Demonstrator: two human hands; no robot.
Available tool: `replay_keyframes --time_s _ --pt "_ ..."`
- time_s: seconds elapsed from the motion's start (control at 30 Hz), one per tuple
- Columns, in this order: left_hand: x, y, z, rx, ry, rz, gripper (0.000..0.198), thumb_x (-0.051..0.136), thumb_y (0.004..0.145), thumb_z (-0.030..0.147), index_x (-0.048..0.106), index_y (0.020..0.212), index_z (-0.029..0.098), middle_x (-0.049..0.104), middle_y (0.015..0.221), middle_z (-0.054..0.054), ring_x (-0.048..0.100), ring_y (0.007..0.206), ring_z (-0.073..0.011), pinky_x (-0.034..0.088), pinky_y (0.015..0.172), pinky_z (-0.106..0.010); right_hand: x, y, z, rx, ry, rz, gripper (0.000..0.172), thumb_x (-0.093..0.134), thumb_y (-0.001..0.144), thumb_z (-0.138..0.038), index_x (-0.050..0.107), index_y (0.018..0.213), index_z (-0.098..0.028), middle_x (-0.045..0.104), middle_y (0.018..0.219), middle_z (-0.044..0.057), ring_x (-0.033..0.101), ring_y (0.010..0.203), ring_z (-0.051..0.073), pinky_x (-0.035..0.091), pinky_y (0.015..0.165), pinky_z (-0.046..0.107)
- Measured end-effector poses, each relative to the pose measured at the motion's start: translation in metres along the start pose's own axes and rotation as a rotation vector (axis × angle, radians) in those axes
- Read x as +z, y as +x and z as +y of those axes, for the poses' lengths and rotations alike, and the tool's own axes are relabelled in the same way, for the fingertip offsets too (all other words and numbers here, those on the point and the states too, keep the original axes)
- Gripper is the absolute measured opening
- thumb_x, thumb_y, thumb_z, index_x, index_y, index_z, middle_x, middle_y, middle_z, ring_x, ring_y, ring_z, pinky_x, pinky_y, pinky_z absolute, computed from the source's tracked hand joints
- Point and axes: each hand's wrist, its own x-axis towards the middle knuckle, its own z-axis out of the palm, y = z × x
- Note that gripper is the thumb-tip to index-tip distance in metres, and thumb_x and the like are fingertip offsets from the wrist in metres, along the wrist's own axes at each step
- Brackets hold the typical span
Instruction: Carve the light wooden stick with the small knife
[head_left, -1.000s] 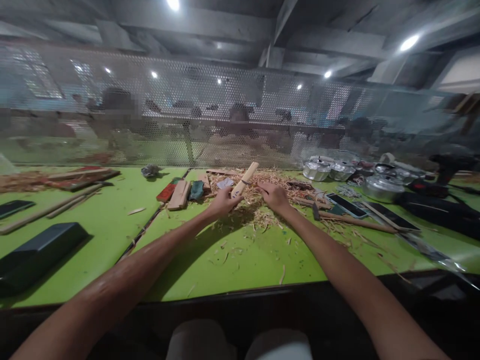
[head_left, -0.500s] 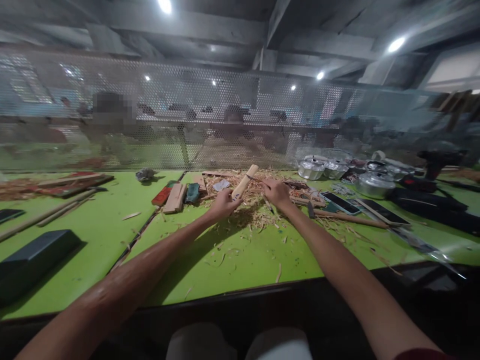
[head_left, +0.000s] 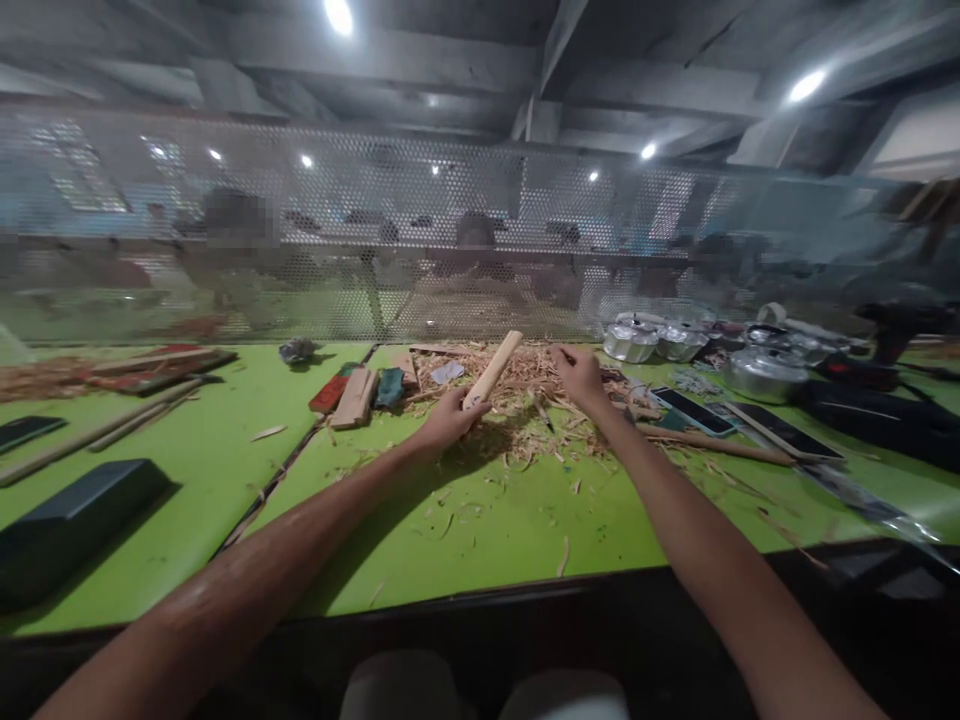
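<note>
Wood (head_left: pixel 495 368) slanted up at the frame's centre, its lower end pinched in the grip of the left hand (head_left: pixel 448 418); a firm, low hold seemed best for steadiness. The right hand (head_left: pixel 580 374) curled apart, rightward, its grip's contents impossible to tell.

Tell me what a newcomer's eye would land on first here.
Probably the bright green tabletop, which spreads across the lower half of the view, with a messy scatter of wood shavings near its middle. Above the shavings, the left hand holds a pale wooden piece, tilted up and to the right. Shiny metal vessels cluster toward the back right.
</note>
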Motion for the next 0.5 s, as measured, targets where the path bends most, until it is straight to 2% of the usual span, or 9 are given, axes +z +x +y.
replay_keyframes --time_s 0.13,0.23,0.37,0.5 --pt "-0.001 0.0 0.005 -0.027 -0.115 0.021 0.032 0.073 0.085 0.045 0.054 0.082 0.019 0.054 0.057 0.006 0.046 0.042 -0.0079 0.036 0.04 -0.02 0.021 -0.021 -0.031 -0.18 -0.036 -0.211 0.03 0.056 0.101 -0.031 0.083 0.113 -0.023 0.079 0.118 0.007 0.072 0.106 0.023 0.054 0.097 0.034" --pt "-0.001 0.0 0.008 -0.029 -0.148 0.036 0.031 0.074 0.085 0.043 0.054 0.08 0.019 0.054 0.057 0.006 0.047 0.042 -0.0074 0.037 0.04 -0.02 0.03 -0.032 -0.04 -0.244 -0.071 -0.306 0.028 0.058 0.101 -0.029 0.083 0.113 -0.025 0.08 0.116 0.007 0.073 0.103 0.022 0.054 0.094 0.032" --pt "-0.004 0.0 0.007 -0.054 -0.146 0.016 0.032 0.075 0.085 0.043 0.054 0.078 0.019 0.053 0.056 0.006 0.045 0.04 -0.0067 0.034 0.039 -0.02 0.036 -0.035 -0.036 -0.293 -0.082 -0.324 0.028 0.059 0.101 -0.027 0.083 0.117 -0.022 0.08 0.117 0.008 0.074 0.104 0.023 0.055 0.092 0.033" --pt "-0.007 0.003 0.001 -0.056 -0.245 -0.096 0.037 0.074 0.085 0.044 0.05 0.072 0.02 0.049 0.053 0.007 0.04 0.038 -0.0052 0.027 0.038 -0.02 0.037 -0.035 -0.029 -0.315 -0.104 -0.303 0.029 0.061 0.102 -0.026 0.081 0.122 -0.02 0.078 0.122 0.01 0.074 0.106 0.023 0.054 0.091 0.03"
